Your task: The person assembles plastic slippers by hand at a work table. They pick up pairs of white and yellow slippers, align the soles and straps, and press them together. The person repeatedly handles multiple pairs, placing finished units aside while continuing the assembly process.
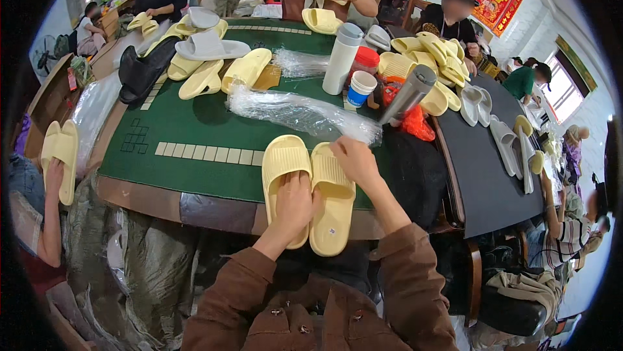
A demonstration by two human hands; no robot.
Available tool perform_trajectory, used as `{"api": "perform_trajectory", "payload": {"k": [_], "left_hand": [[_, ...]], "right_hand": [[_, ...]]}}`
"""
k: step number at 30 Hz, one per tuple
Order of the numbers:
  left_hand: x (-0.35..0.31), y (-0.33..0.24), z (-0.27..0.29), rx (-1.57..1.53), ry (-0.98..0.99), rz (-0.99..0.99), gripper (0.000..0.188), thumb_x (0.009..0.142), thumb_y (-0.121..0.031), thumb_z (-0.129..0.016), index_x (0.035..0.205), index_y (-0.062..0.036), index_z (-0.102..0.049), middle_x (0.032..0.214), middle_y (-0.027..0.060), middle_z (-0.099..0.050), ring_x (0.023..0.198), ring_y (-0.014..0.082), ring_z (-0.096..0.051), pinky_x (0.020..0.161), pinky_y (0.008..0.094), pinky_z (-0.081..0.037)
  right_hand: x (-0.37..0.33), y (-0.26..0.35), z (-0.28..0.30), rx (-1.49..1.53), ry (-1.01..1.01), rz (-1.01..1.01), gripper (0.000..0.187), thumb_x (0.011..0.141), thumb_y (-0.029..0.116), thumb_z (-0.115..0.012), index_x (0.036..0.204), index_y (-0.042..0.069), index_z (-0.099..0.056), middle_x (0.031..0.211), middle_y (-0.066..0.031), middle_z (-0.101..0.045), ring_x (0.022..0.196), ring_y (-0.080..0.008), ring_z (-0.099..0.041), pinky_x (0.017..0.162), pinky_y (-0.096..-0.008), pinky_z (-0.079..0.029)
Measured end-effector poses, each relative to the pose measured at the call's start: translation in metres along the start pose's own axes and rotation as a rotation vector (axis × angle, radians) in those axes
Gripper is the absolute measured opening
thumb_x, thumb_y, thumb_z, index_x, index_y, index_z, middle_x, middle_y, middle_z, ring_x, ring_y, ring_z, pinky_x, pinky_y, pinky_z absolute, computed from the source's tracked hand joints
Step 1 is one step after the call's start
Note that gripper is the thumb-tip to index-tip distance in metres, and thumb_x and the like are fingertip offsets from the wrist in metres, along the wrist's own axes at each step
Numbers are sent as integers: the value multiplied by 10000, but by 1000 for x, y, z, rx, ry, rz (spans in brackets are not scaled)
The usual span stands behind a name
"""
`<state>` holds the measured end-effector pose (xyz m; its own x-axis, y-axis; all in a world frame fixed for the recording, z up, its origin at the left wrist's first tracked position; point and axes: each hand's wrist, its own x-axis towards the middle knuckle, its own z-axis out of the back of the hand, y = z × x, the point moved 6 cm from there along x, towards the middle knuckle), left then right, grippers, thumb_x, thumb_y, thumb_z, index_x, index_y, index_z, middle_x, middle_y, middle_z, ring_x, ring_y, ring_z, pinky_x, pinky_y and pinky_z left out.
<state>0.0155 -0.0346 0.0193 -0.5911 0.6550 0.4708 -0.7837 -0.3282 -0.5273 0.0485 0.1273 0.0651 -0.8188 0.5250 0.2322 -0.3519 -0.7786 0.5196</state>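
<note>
A pair of pale yellow slide slippers lies side by side at the table's front edge, toes pointing away from me. My left hand (294,203) has its fingers tucked under the strap of the left slipper (285,157), with the thumb side against the right slipper (332,224); it grips the pair. At the toe of the right slipper, my right hand (355,160) is closed in a pinch; what its fingertips hold is hidden. Just beyond that hand lies a stack of clear plastic bags (292,109).
Yellow and grey slippers (211,46) and black slippers (146,68) pile at the left of the green table (214,179). Bottles (342,59), a white-and-blue cup (359,89) and a red-lidded jar (366,60) stand beyond the bags. Several co-workers sit around, some handling slippers.
</note>
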Motion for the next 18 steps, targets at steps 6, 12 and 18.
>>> {"api": "perform_trajectory", "payload": {"k": [6,12,18], "left_hand": [[1,3,-4,56,57,49,382,782,-181,-670,1035,68,-528,1006,249,-555,941,411,-580,833,481,-470],[0,5,-5,40,43,48,356,829,-228,-621,996,70,-520,990,262,-561,893,430,-581,776,496,-491],[0,6,-8,44,97,85,373,832,-242,-621,1012,70,-525,1003,257,-566,820,412,-601,735,489,-502]], "right_hand": [[25,5,-46,-201,251,-73,452,847,454,-603,937,26,-714,873,-222,-689,840,-387,-669,719,-472,-532],[28,6,-51,-45,224,-104,418,816,417,-669,883,4,-693,897,-199,-695,853,-375,-670,733,-458,-530],[27,1,-43,390,43,-76,289,897,258,-627,852,-28,-626,760,-163,-684,715,-278,-683,647,-388,-523]]}}
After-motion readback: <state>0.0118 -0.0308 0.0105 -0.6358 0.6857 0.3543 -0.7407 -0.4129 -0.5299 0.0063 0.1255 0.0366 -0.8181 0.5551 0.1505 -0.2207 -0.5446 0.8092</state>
